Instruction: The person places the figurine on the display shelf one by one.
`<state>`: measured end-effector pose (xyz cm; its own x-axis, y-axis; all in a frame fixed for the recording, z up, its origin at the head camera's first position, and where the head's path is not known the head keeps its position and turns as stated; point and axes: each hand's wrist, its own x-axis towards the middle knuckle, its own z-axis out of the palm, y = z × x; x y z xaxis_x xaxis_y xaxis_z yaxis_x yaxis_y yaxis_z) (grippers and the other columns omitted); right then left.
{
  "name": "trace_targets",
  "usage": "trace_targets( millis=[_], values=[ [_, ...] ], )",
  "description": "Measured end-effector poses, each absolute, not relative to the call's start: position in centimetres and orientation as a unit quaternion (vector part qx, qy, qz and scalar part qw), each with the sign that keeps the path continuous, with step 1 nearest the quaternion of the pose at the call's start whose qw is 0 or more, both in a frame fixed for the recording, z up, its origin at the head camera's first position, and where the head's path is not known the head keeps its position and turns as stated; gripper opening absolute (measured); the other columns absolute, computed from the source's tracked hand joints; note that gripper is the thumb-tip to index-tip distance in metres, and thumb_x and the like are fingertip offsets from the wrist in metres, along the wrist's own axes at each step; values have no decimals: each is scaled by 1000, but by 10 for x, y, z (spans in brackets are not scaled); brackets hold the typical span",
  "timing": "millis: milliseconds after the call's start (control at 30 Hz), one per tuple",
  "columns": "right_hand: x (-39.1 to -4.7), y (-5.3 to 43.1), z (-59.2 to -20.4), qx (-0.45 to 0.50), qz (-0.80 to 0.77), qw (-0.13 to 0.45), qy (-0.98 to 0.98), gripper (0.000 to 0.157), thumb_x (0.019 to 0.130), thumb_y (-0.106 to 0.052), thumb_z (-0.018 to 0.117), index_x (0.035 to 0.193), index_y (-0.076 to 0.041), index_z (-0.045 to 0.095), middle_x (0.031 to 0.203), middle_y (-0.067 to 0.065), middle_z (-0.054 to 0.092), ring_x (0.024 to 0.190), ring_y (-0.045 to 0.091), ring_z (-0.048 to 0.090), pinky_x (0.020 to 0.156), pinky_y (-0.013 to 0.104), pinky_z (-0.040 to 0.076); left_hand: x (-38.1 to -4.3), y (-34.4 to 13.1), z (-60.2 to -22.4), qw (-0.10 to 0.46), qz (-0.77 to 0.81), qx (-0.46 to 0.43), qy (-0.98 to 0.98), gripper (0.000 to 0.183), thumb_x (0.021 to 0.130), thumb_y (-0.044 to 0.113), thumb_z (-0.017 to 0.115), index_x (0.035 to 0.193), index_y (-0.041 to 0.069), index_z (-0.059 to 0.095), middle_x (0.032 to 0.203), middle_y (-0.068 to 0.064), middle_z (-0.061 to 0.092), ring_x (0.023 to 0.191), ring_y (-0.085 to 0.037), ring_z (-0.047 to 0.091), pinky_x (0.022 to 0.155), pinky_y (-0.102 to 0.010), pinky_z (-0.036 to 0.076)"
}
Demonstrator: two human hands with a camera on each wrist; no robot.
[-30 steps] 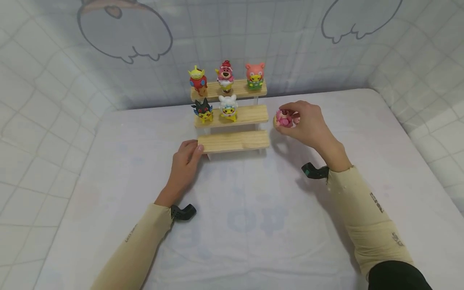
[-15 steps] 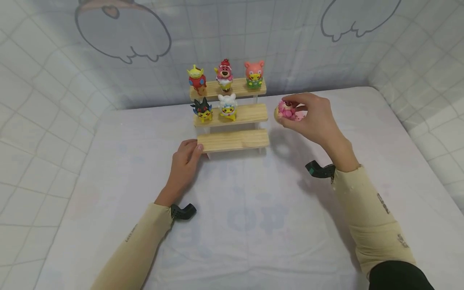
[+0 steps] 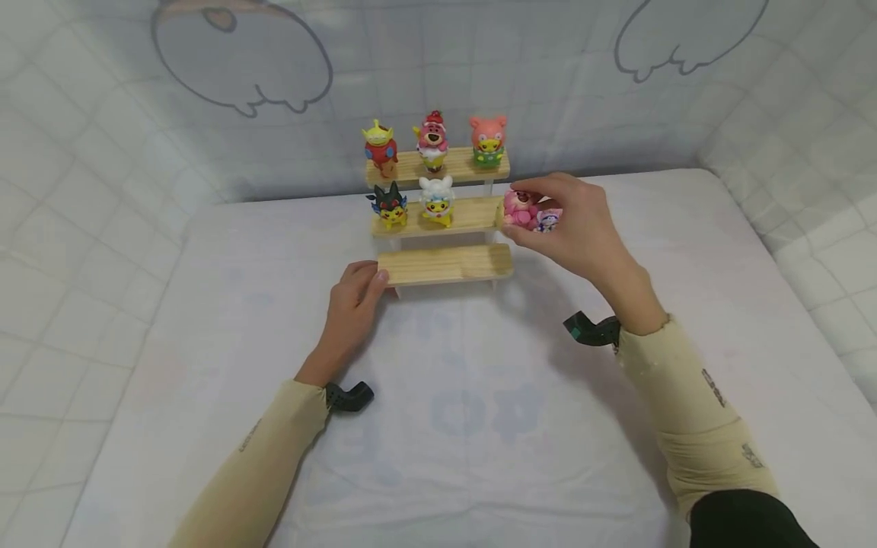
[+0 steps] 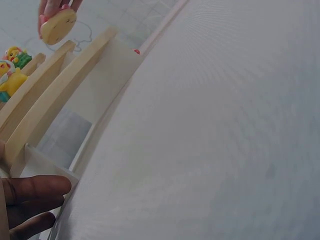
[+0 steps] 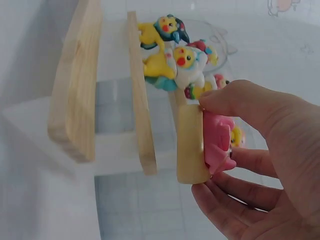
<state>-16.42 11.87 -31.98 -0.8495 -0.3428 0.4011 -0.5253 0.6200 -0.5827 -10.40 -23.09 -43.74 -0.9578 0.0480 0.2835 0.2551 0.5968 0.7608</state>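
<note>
My right hand (image 3: 578, 232) pinches a pink bear figurine (image 3: 519, 211) by its edges, at the right end of the middle step (image 3: 473, 217) of a wooden three-step display stand. The right wrist view shows the figurine tipped sideways in the picture, thumb and fingers at the rim of its thick tan base (image 5: 191, 145), close to the step's end. My left hand (image 3: 351, 304) holds the left end of the bottom step (image 3: 445, 265), thumb at its front corner. In the left wrist view, the left fingers (image 4: 42, 187) lie beside the stand's clear leg.
On the top step stand a green-headed alien figurine (image 3: 380, 148), a pink bear with a red hat (image 3: 432, 141) and a pink-hooded figurine (image 3: 489, 143). A black-eared figurine (image 3: 389, 205) and a white-hooded one (image 3: 437, 202) occupy the middle step. A patterned cloth wall rises behind.
My right hand first lifts slightly away to the right, then brings the pink bear figurine left to the middle step's right end. My left hand keeps its place on the stand.
</note>
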Motion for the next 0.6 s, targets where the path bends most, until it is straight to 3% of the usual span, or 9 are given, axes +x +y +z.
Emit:
trace_targets(
  millis=[333,600],
  values=[
    [-176,92,-325,257,368,128,-884,55,86,-28,88,134,-8,71,123,11,73,112,28,68,97,46,56,-102,-227,-433,108,-448,-87,-883,37,112,29,53,121,1,75,129,-18,69,134,-30,55,113,-51,44],
    [-179,83,-333,261,365,114,-886,61,87,-28,87,137,-2,64,130,13,69,120,30,62,101,45,56,-101,-230,-434,114,-437,-83,-888,41,113,32,51,123,1,75,130,-18,70,134,-30,56,113,-52,44]
  ],
)
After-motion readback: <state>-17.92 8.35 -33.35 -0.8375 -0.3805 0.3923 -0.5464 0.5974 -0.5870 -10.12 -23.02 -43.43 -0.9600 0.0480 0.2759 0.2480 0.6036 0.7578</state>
